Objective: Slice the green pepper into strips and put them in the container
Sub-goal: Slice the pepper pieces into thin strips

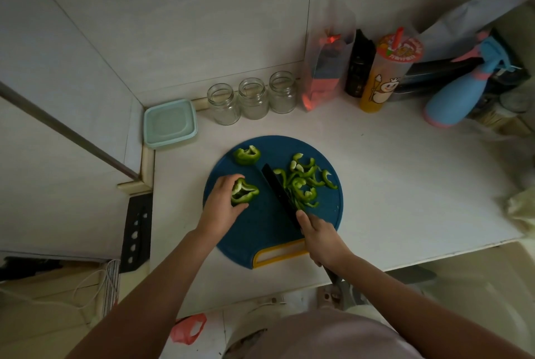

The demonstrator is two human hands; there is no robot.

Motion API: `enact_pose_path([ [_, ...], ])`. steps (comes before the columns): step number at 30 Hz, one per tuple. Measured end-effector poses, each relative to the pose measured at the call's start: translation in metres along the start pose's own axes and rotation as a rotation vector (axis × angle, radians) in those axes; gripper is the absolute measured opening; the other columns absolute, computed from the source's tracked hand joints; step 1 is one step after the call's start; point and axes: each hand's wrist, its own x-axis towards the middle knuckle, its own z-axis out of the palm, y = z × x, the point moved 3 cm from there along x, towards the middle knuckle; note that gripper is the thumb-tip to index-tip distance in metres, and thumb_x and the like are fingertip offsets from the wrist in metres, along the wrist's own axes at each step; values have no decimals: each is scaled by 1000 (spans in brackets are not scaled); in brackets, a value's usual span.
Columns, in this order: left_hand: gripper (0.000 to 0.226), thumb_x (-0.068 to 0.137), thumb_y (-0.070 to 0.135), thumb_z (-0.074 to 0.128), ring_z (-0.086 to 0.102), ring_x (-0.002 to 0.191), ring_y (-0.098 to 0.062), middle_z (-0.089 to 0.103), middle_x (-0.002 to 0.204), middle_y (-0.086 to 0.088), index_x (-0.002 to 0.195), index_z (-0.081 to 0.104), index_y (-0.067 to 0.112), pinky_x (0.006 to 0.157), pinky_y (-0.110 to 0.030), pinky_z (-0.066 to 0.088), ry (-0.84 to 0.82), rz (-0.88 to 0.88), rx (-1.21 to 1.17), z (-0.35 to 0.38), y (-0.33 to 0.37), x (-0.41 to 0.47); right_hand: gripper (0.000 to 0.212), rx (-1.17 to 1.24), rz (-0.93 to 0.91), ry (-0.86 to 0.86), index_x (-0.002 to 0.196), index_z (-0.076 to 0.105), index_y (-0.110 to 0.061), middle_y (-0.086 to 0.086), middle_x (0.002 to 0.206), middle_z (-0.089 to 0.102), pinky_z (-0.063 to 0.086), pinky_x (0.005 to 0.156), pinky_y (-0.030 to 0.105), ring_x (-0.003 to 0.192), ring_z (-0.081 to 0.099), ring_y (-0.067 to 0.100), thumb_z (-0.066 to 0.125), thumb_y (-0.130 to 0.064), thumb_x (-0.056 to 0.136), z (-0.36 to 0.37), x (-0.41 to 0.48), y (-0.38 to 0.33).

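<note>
On a round blue cutting board (pixel 260 231), the left hand (pixel 223 202) grips a green pepper piece (pixel 244 191) while the right hand (pixel 321 238) clasps a black knife (pixel 279 195) beside cut strips (pixel 304 182).

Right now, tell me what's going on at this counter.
A person is slicing green pepper on a round blue cutting board. The left hand holds a pepper chunk; the right hand holds a black knife beside a pile of cut strips. Another chunk waits. The lidded container sits apart.
</note>
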Motion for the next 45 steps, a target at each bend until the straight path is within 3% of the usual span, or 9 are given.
enact_pose_path([
  [6, 61, 71, 7, 78, 56, 101, -17, 56, 111, -3, 124, 52, 21, 87, -25, 46, -69, -4, -87, -3, 6, 0, 53, -9, -1, -15, 101, 54, -6, 7, 68, 49, 44, 41, 24, 50, 51, 16, 26, -51, 99, -3, -2, 5],
  [13, 65, 67, 30, 83, 61, 92, -7, 62, 108, 5, 124, 53, 22, 78, -11, 45, -253, -130, -165, -1, 15, -1, 53, -33, -45, -6, 92, 54, -7, 3, 65, 50, 43, 57, 32, 56, 51, 17, 28, -53, 98, -5, -1, 10],
  [18, 62, 66, 27, 84, 60, 83, -1, 62, 99, 7, 118, 50, 21, 73, -13, 46, -212, -254, -258, 1, 15, -3, 41, -55, -104, -24, 77, 46, -18, 1, 61, 49, 40, 58, 32, 55, 50, 15, 31, -49, 99, -4, -2, 12],
  [22, 49, 70, 16, 81, 65, 93, -14, 66, 103, -1, 111, 54, 17, 84, -32, 55, -195, -377, -471, 7, 12, -4, 35, -64, -149, -46, 75, 44, -22, 0, 61, 49, 38, 60, 29, 55, 49, 13, 34, -46, 99, -1, -2, 10],
  [26, 45, 76, 8, 75, 65, 97, -19, 67, 104, -7, 118, 56, 7, 74, -26, 58, -210, -455, -632, 11, 15, -8, 35, -74, -163, -56, 79, 46, -21, 1, 62, 50, 37, 58, 26, 57, 50, 14, 33, -46, 99, 1, -1, 10],
  [30, 45, 78, 2, 72, 65, 97, -17, 66, 105, -5, 120, 57, 12, 72, -21, 57, -253, -481, -722, 9, 17, -11, 38, -56, -169, -44, 87, 51, -15, 1, 62, 50, 37, 57, 24, 56, 50, 12, 32, -46, 99, -1, 1, 11],
  [34, 39, 82, 0, 66, 65, 94, -15, 66, 107, -6, 115, 57, 20, 71, -21, 56, -382, -565, -841, 8, 19, -12, 40, -27, -188, -28, 87, 51, -14, 1, 61, 49, 36, 56, 23, 55, 48, 11, 32, -48, 99, -2, 2, 10],
  [40, 29, 91, 2, 51, 64, 73, -19, 67, 96, -12, 116, 57, 16, 61, -24, 55, -437, -692, -908, 5, 17, -12, 38, -9, -211, -9, 76, 44, -20, 1, 61, 46, 37, 58, 27, 55, 46, 12, 32, -48, 98, -6, 2, 9],
  [45, 28, 96, 8, 43, 66, 80, -25, 66, 99, -15, 120, 54, 16, 62, -27, 53, -417, -782, -919, 5, 21, -14, 40, -29, -216, -33, 83, 47, -14, 1, 61, 47, 34, 54, 21, 54, 45, 11, 32, -47, 99, -1, -1, 8],
])
